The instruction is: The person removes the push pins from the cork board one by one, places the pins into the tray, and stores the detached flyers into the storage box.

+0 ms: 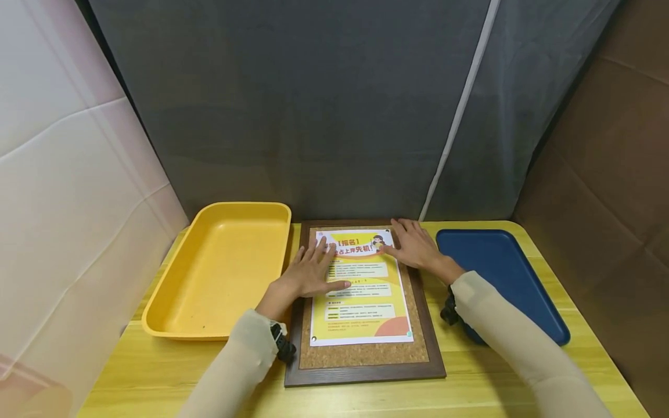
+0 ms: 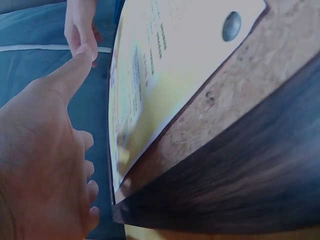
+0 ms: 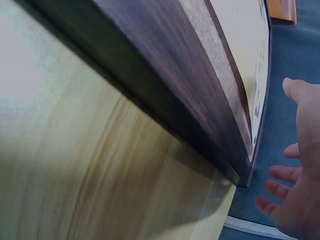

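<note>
A yellow and white printed poster [image 1: 363, 331] lies on a cork board [image 1: 366, 357] with a dark wooden frame [image 1: 366, 373]. A round metal thumbtack [image 2: 231, 26] sits in one corner of the sheet, and small dots mark other corners too. My left hand [image 1: 308, 274] is spread over the poster's left side, fingers extended and thumb pointing inward. At the upper right corner, my right hand [image 1: 417, 247] reaches over the frame, its thumb toward the printed figure and its fingers extended. Neither hand grips anything.
To the left stands a deep yellow tray [image 1: 225, 273], close beside the board. A dark blue tray [image 1: 502, 261] lies on the right, partly behind my right forearm. Everything rests on a wood-grain table [image 1: 157, 371], with a grey cloth [image 1: 292, 116] hanging behind it.
</note>
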`<state>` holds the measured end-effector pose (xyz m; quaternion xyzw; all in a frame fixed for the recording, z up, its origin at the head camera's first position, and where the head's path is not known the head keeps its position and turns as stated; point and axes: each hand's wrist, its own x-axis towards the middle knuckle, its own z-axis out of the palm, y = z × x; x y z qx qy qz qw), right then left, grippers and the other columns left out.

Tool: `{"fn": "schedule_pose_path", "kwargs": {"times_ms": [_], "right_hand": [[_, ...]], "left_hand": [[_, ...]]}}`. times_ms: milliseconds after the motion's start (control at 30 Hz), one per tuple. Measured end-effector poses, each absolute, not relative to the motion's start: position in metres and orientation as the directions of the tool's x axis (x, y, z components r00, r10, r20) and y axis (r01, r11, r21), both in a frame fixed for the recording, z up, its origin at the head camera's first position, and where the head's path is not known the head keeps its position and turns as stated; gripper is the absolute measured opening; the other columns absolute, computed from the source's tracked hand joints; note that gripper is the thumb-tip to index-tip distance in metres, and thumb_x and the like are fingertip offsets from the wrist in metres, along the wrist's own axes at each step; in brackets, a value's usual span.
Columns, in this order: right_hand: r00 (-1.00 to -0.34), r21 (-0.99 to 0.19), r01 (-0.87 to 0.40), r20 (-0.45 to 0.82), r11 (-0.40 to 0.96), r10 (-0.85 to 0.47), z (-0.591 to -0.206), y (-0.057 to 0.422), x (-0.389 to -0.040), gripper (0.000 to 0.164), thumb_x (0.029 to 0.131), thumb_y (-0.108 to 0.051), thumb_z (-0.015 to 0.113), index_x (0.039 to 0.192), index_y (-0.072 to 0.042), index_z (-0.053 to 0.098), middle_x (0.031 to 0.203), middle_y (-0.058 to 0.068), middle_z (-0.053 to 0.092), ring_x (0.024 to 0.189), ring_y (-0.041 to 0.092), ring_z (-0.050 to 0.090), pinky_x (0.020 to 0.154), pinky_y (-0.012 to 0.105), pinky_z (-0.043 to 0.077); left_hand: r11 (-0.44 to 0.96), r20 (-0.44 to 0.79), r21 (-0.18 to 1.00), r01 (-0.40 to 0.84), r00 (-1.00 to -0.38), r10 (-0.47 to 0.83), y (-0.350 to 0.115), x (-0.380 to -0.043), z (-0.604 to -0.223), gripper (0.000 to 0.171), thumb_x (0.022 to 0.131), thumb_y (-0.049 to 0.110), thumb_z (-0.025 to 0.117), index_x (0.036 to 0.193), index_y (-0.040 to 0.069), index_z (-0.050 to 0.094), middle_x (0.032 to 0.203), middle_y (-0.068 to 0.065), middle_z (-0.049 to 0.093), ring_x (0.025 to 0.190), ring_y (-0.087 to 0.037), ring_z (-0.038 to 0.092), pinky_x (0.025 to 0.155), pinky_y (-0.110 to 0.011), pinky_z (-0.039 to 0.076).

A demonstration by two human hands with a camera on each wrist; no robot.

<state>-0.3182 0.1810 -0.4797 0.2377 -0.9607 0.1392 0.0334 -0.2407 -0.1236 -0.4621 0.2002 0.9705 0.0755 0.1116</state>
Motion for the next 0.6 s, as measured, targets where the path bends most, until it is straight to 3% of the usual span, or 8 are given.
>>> {"fn": "schedule_pose_path", "kwargs": {"times_ms": [367, 600], "right_hand": [[-0.884, -0.308, -0.467, 0.179, 0.829, -0.431, -0.489, 0.178, -0.327, 0.074, 0.103, -0.049, 0.066, 0.152, 0.004, 0.052, 0.146, 0.029, 0.052, 0.132, 0.045, 0.049, 0.11, 0.062, 0.041], [-0.879, -0.408, -0.477, 0.225, 0.778, -0.42, -0.497, 0.179, -0.336, 0.053, 0.102, -0.031, 0.071, 0.138, 0.008, 0.063, 0.132, 0.026, 0.061, 0.12, 0.041, 0.054, 0.102, 0.057, 0.045]], "left_hand": [[0.909, -0.26, 0.208, 0.36, -0.876, 0.406, -0.123, -0.236, -0.469, 0.108, 0.095, 0.077, 0.052, 0.172, 0.012, 0.014, 0.178, -0.019, 0.002, 0.164, -0.041, 0.0, 0.13, -0.06, 0.007], [0.915, -0.295, 0.215, 0.342, -0.87, 0.394, -0.121, -0.234, -0.47, 0.11, 0.094, 0.079, 0.053, 0.172, 0.014, 0.01, 0.178, -0.018, -0.001, 0.164, -0.04, -0.002, 0.13, -0.059, 0.006]]}}
